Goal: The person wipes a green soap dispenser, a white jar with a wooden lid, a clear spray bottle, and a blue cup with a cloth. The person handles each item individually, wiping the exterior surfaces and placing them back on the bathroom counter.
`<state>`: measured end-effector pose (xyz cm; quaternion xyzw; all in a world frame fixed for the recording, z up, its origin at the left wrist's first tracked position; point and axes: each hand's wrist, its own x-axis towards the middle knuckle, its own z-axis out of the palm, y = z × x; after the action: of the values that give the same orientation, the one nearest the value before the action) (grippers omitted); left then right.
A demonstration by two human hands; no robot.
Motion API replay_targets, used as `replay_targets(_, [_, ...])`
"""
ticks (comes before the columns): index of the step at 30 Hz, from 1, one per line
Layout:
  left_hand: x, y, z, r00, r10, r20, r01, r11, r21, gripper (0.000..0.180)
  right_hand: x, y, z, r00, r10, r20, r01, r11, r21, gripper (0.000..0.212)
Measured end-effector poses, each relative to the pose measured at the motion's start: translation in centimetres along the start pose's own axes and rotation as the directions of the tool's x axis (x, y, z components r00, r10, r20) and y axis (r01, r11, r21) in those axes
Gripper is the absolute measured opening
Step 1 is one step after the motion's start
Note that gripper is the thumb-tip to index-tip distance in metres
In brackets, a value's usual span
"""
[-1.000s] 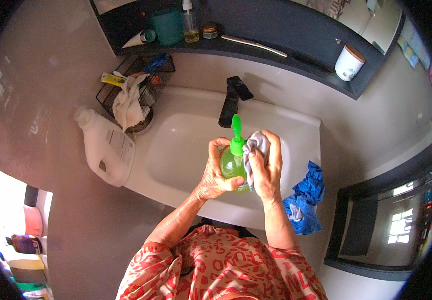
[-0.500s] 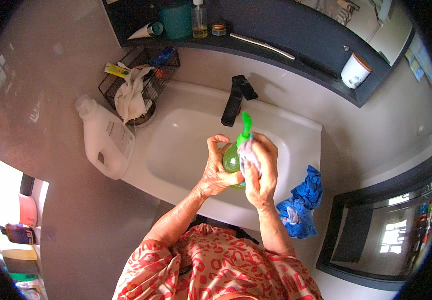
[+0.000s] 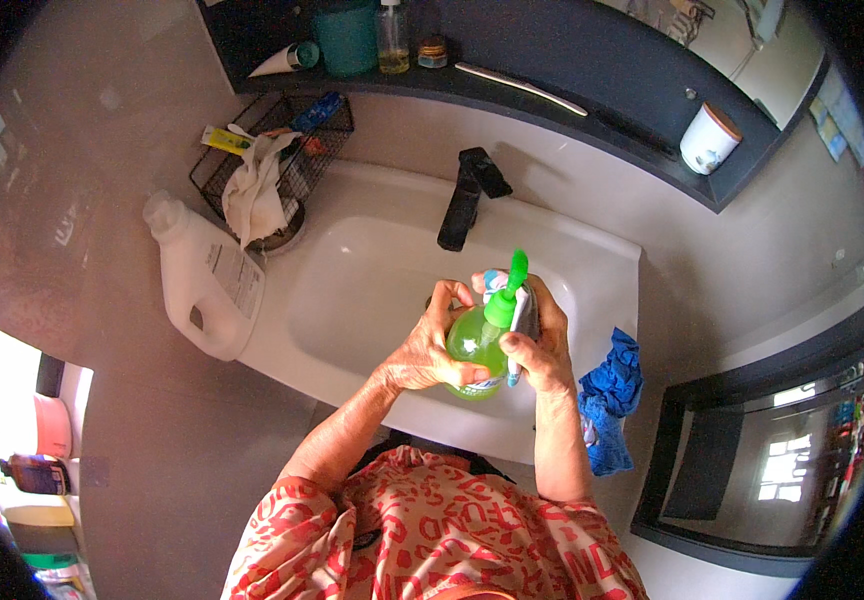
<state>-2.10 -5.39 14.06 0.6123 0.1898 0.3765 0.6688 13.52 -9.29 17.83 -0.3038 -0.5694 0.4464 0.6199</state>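
Head view, looking down: two bare hands hold a green liquid-soap pump btl (image 3: 474,348) over a white washbasin (image 3: 342,275). L hand (image 3: 424,348) grasps the rounded body from the left, thumb across its front. R hand (image 3: 548,345) grips a pale cloth (image 3: 528,318) against the btl's right side, thumb in front, fingers behind the neck. Btl tilts, its bright green pump head (image 3: 518,268) leaning right. Black faucet (image 3: 464,200) beyond; white handled jug (image 3: 192,280) by the basin's left end, w/ a wire basket (image 3: 327,145) behind; crumpled blue cloth (image 3: 612,385) by its right end.

For a good wipe, prob. best: firm L grip w/o squeezing, as smooth plastic may slip if wet; work a cloth fold under the collar; turn btl bit by bit; avoid pressing the pump, as soap could squirt.
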Motion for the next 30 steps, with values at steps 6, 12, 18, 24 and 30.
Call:
replay_targets(6, [0.3, 0.4, 0.3, 0.994, -0.093, 0.054, 0.102, 0.974, -0.203, 0.082, 0.9, -0.1, -0.3, 0.986, 0.145, -0.08, -0.15, 0.987, -0.057, 0.024])
replay_targets(12, [-0.4, 0.9, 2.3, 0.977, 0.181, -0.11, -0.118, 0.898, 0.425, 0.083, 1.6, -0.3, 0.7, 0.91, 0.056, -0.412, -0.157, 0.963, -0.217, 0.017])
replay_targets(18, [0.8, -0.4, 2.7, 0.967, 0.129, -0.222, -0.006, 0.875, 0.484, 0.086, 1.8, 0.1, 0.6, 0.892, 0.139, -0.431, -0.237, 0.954, -0.184, 0.024])
replay_targets(24, [1.0, 2.0, 1.8, 0.997, 0.034, -0.076, -0.013, 0.967, 0.254, 0.078, 1.1, 0.7, 0.7, 0.956, -0.019, -0.294, -0.045, 0.977, -0.209, 0.032])
replay_targets(30, [0.7, 1.7, 0.7, 0.997, 0.011, -0.075, -0.001, 0.992, 0.127, 0.082, 0.2, 0.7, 1.9, 0.936, -0.338, -0.094, 0.2, 0.734, -0.649, 0.057])
